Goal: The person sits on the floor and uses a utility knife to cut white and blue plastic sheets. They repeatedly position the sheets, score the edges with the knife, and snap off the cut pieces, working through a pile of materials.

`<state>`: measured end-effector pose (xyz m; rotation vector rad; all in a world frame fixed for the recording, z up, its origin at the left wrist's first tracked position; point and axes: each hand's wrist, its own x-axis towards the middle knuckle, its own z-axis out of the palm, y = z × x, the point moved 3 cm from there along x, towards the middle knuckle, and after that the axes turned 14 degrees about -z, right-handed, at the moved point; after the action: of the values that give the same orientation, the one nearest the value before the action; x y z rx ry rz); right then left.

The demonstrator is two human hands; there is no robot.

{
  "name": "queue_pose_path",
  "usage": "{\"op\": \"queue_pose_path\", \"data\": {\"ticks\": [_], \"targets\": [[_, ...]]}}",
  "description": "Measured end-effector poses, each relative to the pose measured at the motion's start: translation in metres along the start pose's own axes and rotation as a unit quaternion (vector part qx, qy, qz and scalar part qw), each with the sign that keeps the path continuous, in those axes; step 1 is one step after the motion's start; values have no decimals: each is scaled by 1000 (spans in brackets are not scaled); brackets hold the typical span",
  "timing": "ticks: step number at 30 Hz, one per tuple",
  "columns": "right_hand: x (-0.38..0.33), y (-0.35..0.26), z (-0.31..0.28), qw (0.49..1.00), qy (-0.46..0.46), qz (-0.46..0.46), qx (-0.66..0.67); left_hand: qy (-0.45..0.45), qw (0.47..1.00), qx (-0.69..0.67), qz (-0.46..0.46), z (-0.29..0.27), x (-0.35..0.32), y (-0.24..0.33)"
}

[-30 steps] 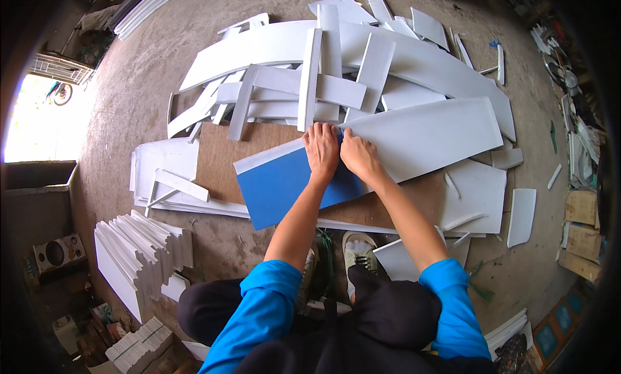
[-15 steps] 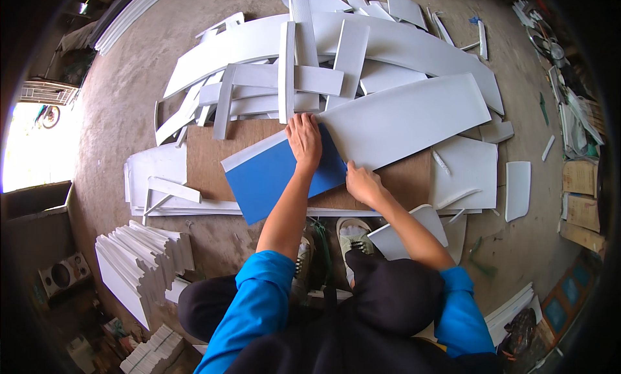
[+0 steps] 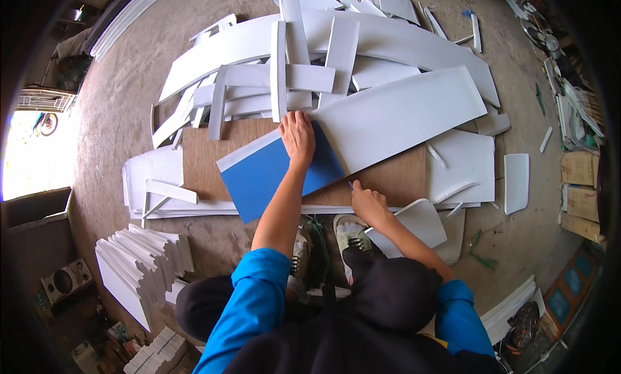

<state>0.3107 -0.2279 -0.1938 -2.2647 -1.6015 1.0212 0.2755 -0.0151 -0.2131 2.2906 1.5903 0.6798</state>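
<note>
My left hand (image 3: 297, 140) lies palm down with fingers stretched out on the far part of a flat blue sheet (image 3: 255, 186). The sheet rests at a slant over a long white panel (image 3: 407, 112), which shows to its right and as a pale strip along its far edge. Just off the sheet's near right corner, my right hand (image 3: 370, 204) is closed around a thin pointed tool (image 3: 351, 184). Only its tip shows; the fingers hide the rest. Beneath the panel lies a brown wooden board (image 3: 401, 176).
White offcuts and curved panels (image 3: 226, 47) are heaped beyond the board. A stack of white pieces (image 3: 139, 264) stands at near left. Another white panel (image 3: 515, 183) lies on the floor at right, cardboard boxes (image 3: 579, 168) farther right. My shoes (image 3: 352, 231) are at the board's near edge.
My right hand has moved toward me, from the blue sheet's right edge to just past its near right corner. My left hand stays on the sheet. The whole view has shifted slightly.
</note>
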Motion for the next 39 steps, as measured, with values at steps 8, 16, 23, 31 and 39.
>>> {"op": "queue_pose_path", "data": {"ticks": [8,16,23,31,39], "targets": [[49,-21,-80,985,152,-62,-53,5,1000,5,9,-2,-1,0],[137,-29,-66,969,200,-112,-91,-11,1000,-6,-14,1,1,-3],[139,-32,-63,974,191,-100,-65,-18,1000,-10,-17,-1,0,-2],[147,-43,-68,980,166,-72,-82,-3,1000,-22,-7,0,1,-4],[149,-35,-71,991,112,-58,-35,-15,999,-26,-10,-1,0,-4]]}}
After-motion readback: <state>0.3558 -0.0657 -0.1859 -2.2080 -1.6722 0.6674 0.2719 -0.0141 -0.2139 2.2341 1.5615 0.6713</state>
